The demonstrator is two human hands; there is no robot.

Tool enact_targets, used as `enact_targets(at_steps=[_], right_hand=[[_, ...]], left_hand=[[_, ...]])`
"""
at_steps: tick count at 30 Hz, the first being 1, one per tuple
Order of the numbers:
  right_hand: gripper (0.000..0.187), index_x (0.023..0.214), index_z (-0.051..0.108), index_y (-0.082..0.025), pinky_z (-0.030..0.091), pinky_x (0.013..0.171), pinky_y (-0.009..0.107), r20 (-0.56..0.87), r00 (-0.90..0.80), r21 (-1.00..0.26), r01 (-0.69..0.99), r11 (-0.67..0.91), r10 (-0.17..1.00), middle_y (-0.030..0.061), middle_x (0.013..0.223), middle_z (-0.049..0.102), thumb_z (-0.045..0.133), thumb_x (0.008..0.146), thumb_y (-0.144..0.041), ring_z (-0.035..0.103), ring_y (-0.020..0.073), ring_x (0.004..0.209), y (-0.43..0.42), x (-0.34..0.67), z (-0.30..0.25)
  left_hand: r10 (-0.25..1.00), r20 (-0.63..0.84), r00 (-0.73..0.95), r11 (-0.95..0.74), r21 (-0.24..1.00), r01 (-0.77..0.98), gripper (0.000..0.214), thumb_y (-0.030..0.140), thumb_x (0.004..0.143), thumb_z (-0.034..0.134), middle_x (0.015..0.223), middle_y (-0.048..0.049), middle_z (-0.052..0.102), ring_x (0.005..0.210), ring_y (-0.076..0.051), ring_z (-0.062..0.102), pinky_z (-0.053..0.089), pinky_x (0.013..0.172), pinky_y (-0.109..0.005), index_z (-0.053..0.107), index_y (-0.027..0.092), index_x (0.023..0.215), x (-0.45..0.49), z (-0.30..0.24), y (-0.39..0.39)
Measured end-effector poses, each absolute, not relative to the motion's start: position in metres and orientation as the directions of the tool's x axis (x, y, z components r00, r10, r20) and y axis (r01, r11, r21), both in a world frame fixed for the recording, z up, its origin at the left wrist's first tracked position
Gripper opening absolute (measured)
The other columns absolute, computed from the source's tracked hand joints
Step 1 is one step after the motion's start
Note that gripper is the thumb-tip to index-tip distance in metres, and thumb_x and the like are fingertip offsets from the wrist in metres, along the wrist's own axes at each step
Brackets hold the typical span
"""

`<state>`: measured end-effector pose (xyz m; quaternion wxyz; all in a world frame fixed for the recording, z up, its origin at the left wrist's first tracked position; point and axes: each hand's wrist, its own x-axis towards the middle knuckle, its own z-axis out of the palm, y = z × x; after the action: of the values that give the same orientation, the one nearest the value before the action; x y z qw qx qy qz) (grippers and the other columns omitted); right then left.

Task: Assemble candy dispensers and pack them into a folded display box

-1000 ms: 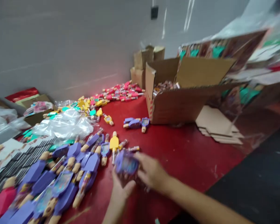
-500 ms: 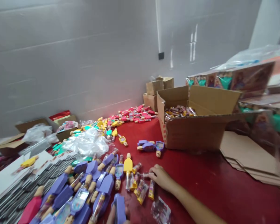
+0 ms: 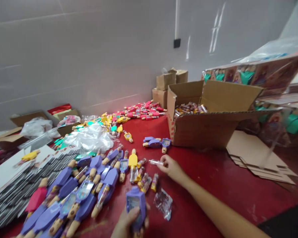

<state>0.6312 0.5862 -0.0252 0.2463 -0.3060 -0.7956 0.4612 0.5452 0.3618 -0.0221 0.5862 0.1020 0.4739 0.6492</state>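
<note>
My left hand (image 3: 129,222) at the bottom edge is wrapped around a purple toy case (image 3: 136,205) with a small window, held upright. My right hand (image 3: 171,167) reaches out over the red table (image 3: 213,178) and pinches a clear candy tube (image 3: 156,162) lifted just above it. Below that hand lie a few more filled candy tubes (image 3: 146,181) and a crumpled clear wrapper (image 3: 163,203). A pile of purple toys (image 3: 84,191) spreads to the left.
An open cardboard box (image 3: 208,132) of candy tubes stands at the right, with flat cardboard sheets (image 3: 258,158) beside it. Red and yellow toys (image 3: 139,110) lie along the wall. A plastic bag (image 3: 89,138), stacked grey cards (image 3: 20,185) and small boxes (image 3: 169,81) sit around.
My right hand lifted a clear tube off the table from among the loose tubes. My left hand raised the purple toy case higher into view.
</note>
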Motion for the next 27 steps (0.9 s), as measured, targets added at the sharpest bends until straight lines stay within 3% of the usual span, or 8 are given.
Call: enact_targets(at_steps=[3,6,9,12,14,16,20,27], right_hand=[[0.032,0.094,0.042,-0.018,0.042,0.070,0.025,0.085,-0.715,-0.973,0.089,0.211,0.694,-0.0004,0.080,0.049,0.051,0.076,-0.043,0.051,0.0117,0.072,0.568,0.661,-0.005],[0.039,0.102,0.039,-0.021,0.044,0.077,0.029,0.087,-0.729,-0.983,-0.173,-0.060,0.679,0.0019,0.088,0.052,0.052,0.077,-0.048,0.053,0.0129,0.079,0.544,0.695,0.010],[0.035,0.103,0.033,-0.023,0.046,0.063,0.029,-0.012,-0.852,-0.985,-0.080,-0.152,0.524,-0.0011,0.073,0.052,0.029,0.088,-0.055,0.053,0.0119,0.061,0.524,0.723,0.018],[0.037,0.106,0.038,-0.018,0.041,0.055,0.025,-0.088,-0.931,-0.950,0.186,0.251,0.355,-0.0009,0.068,0.051,0.033,0.089,-0.051,0.049,0.0109,0.055,0.510,0.746,0.018],[0.032,0.100,0.047,-0.015,0.038,0.058,0.025,-0.035,-0.973,-0.736,0.181,0.652,0.230,0.0038,0.077,0.056,0.041,0.088,-0.044,0.051,0.0123,0.065,0.504,0.757,0.017],[0.029,0.094,0.053,-0.014,0.035,0.060,0.026,0.064,-0.997,-0.466,0.006,0.885,0.041,0.0047,0.077,0.057,0.039,0.091,-0.039,0.050,0.0134,0.067,0.501,0.765,0.017],[0.030,0.092,0.056,-0.014,0.026,0.055,0.028,0.256,-0.950,-0.160,-0.226,0.961,-0.181,0.0004,0.064,0.052,0.039,0.092,-0.038,0.042,0.0126,0.058,0.499,0.773,0.014],[0.026,0.088,0.054,-0.014,0.029,0.056,0.026,0.305,-0.945,-0.256,-0.200,0.946,-0.117,-0.0014,0.061,0.051,0.040,0.092,-0.037,0.041,0.0105,0.056,0.496,0.776,0.014]], left_hand=[[0.831,-0.424,-0.360,0.138,0.784,-0.605,0.039,0.038,0.056,0.078,0.062,-0.0031,0.061,0.047,-0.008,0.051,0.033,0.041,-0.014,0.060,0.014,0.081,0.554,-0.011,0.355],[0.867,-0.428,-0.254,0.242,0.809,-0.536,0.047,0.039,0.054,0.077,0.068,-0.0029,0.063,0.045,-0.008,0.050,0.034,0.041,-0.017,0.053,0.015,0.086,0.564,-0.003,0.352],[0.892,-0.449,-0.044,0.397,0.828,-0.396,0.047,0.044,0.058,0.073,0.067,-0.0025,0.061,0.044,-0.007,0.046,0.032,0.040,-0.017,0.049,0.015,0.086,0.568,0.000,0.353],[0.873,-0.481,0.077,0.485,0.842,-0.237,0.040,0.038,0.060,0.073,0.068,0.0013,0.056,0.053,-0.006,0.046,0.033,0.048,-0.016,0.048,0.014,0.081,0.571,0.003,0.357],[0.854,-0.504,0.126,0.518,0.845,-0.132,0.035,0.032,0.061,0.072,0.069,0.0035,0.052,0.059,-0.006,0.045,0.035,0.054,-0.016,0.049,0.014,0.080,0.573,0.006,0.360],[0.832,-0.525,0.180,0.537,0.844,-0.019,0.032,0.032,0.063,0.071,0.069,0.0045,0.051,0.061,-0.006,0.044,0.035,0.057,-0.016,0.050,0.014,0.080,0.576,0.011,0.362],[0.785,-0.573,0.237,0.545,0.819,0.178,0.029,0.034,0.065,0.069,0.068,0.0051,0.052,0.061,-0.007,0.045,0.035,0.056,-0.017,0.053,0.015,0.080,0.585,0.020,0.362],[0.797,-0.563,0.218,0.506,0.820,0.267,0.026,0.036,0.068,0.067,0.066,0.0053,0.054,0.058,-0.007,0.047,0.036,0.053,-0.016,0.054,0.015,0.078,0.591,0.022,0.357]])
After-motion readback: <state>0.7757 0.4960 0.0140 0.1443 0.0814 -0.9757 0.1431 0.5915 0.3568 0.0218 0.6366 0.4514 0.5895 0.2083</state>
